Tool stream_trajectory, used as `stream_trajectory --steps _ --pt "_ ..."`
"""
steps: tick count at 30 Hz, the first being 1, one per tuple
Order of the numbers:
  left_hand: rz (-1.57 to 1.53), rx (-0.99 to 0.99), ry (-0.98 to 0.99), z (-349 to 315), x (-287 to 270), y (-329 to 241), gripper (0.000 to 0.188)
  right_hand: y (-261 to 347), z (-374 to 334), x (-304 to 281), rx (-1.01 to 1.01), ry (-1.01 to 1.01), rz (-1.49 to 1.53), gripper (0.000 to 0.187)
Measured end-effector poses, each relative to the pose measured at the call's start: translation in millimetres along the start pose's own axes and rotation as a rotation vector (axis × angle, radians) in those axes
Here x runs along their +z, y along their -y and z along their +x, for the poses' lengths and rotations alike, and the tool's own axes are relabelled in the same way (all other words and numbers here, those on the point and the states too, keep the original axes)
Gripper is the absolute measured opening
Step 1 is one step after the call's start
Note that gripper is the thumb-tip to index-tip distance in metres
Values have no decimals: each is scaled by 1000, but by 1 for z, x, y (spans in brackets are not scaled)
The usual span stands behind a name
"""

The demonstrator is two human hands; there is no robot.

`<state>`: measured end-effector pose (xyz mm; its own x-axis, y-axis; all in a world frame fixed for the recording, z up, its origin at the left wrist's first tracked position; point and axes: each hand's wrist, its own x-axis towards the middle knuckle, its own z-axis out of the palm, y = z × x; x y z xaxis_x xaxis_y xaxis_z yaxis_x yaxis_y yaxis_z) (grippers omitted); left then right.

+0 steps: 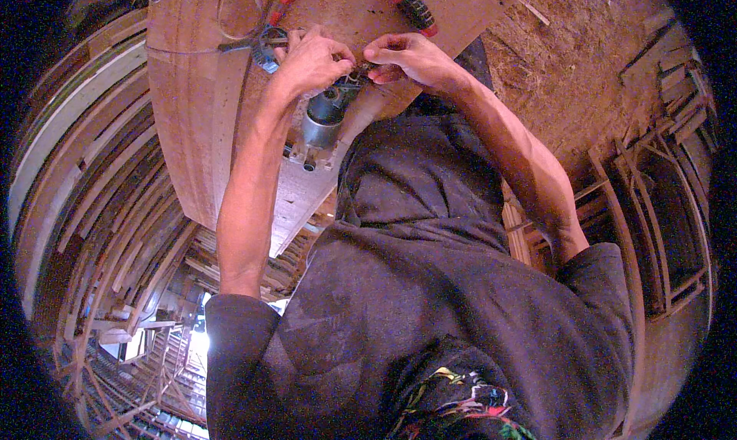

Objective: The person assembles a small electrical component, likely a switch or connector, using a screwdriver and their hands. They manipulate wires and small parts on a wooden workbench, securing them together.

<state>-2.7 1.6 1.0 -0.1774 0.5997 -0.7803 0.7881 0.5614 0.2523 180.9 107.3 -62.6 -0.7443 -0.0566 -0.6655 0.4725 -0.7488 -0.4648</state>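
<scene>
Nearest us, one dark shirt (430,286) fills the lower middle. Upper middle: two hands, left (315,60) and right (408,59), fingers curled in, tips close together, probably for fine control; we cannot tell what either grips. One metal cylinder (321,125) sits just below them on the board (196,102), presumably for support within reach. Two red tools (409,8) lie at the top edge, likely kept handy.

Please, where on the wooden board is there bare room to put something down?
The widest bare patch of board lies left of the left forearm, below the thin cable. Crowded: around the left hand, right hand and metal cylinder.
</scene>
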Motion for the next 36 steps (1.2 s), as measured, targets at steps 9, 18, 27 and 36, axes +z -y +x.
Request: stream_trajectory --steps 9,18,27,36 --pt "-5 45 -25 1 6 7 30 -4 -11 -7 -450 -53 -531 29" --pt "-231 77 64 21 31 38 29 -16 -15 -3 -709 -182 -736 23" --pt "-283 78 69 18 24 32 30 -5 -16 7 -673 -250 -673 28" --pt "-382 131 66 20 21 32 29 -23 -8 2 -864 -314 -983 35"
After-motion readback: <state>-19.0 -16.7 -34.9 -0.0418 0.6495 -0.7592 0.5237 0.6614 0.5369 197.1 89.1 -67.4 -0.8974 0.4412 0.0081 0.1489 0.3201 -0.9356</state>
